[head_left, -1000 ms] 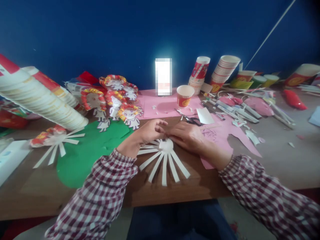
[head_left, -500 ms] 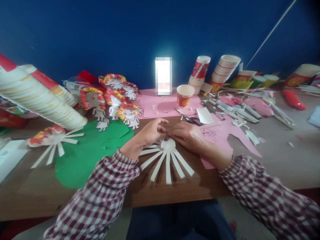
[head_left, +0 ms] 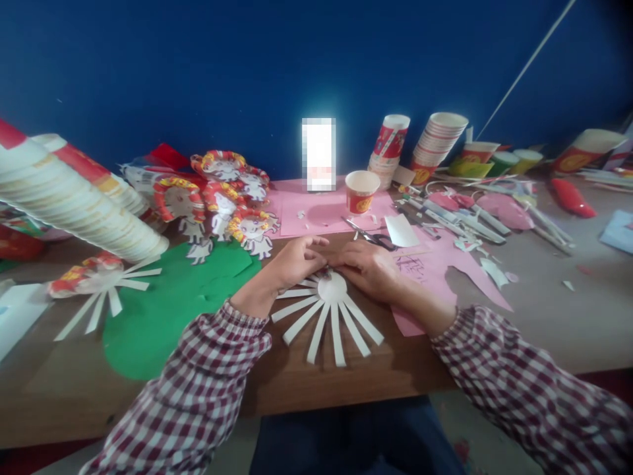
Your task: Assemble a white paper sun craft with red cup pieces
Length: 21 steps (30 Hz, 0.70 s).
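In the head view a paper cup cut into strips (head_left: pixel 332 288) lies splayed on the wooden table, its round base in the middle and white strips fanning toward me. My left hand (head_left: pixel 297 260) is at its far left edge, thumb and forefinger closed by a strip near the base. From the right, my right hand (head_left: pixel 364 265) presses its closed fingers at the far side of the same cut cup. The fingertips nearly meet, and what they pinch there is partly hidden. Another cut cup (head_left: pixel 106 280), with red and yellow curled strips on one side, lies to the left.
Green paper (head_left: pixel 163 310) lies left of my hands, with finished paper lions (head_left: pixel 222 204) behind it. Scissors (head_left: pixel 368 234) and a paper cup (head_left: pixel 362 192) stand beyond my right hand. Stacked cups (head_left: pixel 89 198) lean at the left; pens (head_left: pixel 459 218) and scraps lie right.
The splayed cup has turned slightly, its strips shifting to the right at the near side. Both hands stay at its far edge, and the whole view has shifted a little.
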Each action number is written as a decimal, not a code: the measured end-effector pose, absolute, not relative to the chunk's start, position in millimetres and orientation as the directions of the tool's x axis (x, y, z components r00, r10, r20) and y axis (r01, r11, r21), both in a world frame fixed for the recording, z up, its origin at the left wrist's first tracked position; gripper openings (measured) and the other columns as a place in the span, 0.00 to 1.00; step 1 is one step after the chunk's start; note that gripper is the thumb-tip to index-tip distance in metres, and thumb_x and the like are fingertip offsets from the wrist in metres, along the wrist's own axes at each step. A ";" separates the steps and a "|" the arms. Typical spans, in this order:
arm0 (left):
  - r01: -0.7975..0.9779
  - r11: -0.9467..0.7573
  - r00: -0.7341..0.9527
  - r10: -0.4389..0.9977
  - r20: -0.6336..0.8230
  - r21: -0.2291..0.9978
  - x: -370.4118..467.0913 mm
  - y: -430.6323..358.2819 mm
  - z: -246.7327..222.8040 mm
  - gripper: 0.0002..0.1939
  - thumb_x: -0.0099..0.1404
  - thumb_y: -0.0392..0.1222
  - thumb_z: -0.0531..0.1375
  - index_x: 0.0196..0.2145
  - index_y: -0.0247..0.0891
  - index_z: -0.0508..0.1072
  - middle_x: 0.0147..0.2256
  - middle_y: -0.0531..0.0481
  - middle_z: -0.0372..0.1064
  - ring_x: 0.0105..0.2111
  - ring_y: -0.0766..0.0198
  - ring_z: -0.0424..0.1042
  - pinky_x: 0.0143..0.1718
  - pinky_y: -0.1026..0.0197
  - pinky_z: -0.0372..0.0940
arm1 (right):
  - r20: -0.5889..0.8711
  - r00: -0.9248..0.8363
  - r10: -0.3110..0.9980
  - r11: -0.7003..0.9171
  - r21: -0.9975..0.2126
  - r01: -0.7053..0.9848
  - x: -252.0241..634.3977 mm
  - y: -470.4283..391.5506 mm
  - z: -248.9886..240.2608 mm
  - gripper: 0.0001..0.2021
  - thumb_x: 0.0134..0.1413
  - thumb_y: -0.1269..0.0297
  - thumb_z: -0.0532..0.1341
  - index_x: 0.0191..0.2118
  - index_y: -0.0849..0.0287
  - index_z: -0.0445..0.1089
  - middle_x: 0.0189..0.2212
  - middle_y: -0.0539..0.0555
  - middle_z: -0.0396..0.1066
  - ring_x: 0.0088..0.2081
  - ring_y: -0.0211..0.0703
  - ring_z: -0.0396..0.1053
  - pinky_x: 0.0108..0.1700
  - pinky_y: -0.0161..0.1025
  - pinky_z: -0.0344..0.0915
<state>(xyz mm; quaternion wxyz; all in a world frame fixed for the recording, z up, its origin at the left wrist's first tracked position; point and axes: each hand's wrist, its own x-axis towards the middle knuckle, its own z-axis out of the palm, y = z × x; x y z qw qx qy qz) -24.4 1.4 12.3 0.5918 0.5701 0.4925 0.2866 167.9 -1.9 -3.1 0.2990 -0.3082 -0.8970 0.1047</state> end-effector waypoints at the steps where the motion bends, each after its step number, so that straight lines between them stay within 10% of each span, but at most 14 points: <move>1: 0.221 0.174 0.352 0.904 -0.244 0.960 -24.7 1.8 11.3 0.22 0.57 0.33 0.60 0.50 0.31 0.62 0.26 0.47 0.74 0.25 0.66 0.73 0.28 0.66 0.66 | 0.474 -0.633 0.612 0.791 -0.367 0.490 168.1 -2.1 -2.7 0.09 0.59 0.67 0.56 0.40 0.58 0.74 0.38 0.54 0.73 0.40 0.42 0.68 0.42 0.38 0.64; 21: 0.221 0.091 0.316 0.935 -0.160 0.971 -19.7 3.6 3.9 0.23 0.53 0.27 0.61 0.47 0.29 0.65 0.36 0.43 0.71 0.29 0.67 0.72 0.32 0.62 0.69 | 0.480 -0.601 0.639 0.769 -0.392 0.505 167.5 -2.2 -5.0 0.06 0.56 0.68 0.60 0.35 0.58 0.74 0.34 0.52 0.74 0.38 0.41 0.69 0.42 0.38 0.64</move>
